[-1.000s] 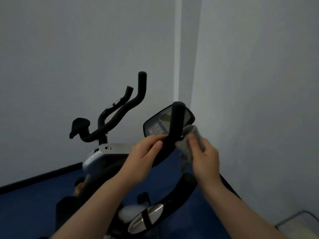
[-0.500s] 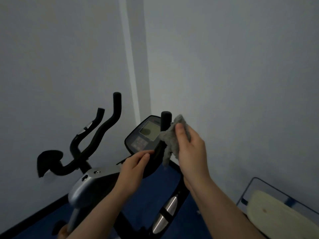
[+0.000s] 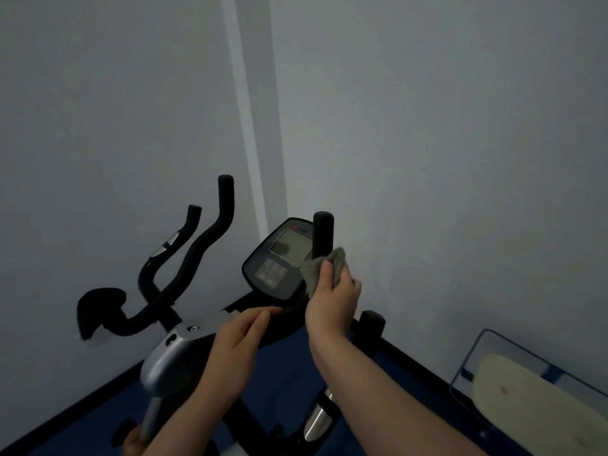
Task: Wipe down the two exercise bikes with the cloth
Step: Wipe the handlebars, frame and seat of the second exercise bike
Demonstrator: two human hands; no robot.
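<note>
The cloth (image 3: 324,269) is a small grey rag, bunched in the right hand (image 3: 332,299) with the thumb pinching it from the front; it is pressed against the upright grip (image 3: 323,236) just right of the console (image 3: 283,260). It looks soft and light, so it should fold round the bar easily, and the best hold is likely the one in use: wadded in the palm so the fingers can wrap it about the grip and slide (a loose corner hangs below the thumb and could snag). The grip seems foam-covered and stiff, so a firm squeeze should do no harm; the console's screen probably wants a gentler touch.

The left hand (image 3: 238,348) lies below and left of the console, fingers straight and relaxed, tips resting on the dark frame there, gripping nothing. A second bike's bars (image 3: 197,255) stand left of the console.

Lower right of the console sits a clear bin (image 3: 487,348) with a pale flat thing (image 3: 526,390) inside; what it is I cannot tell
</note>
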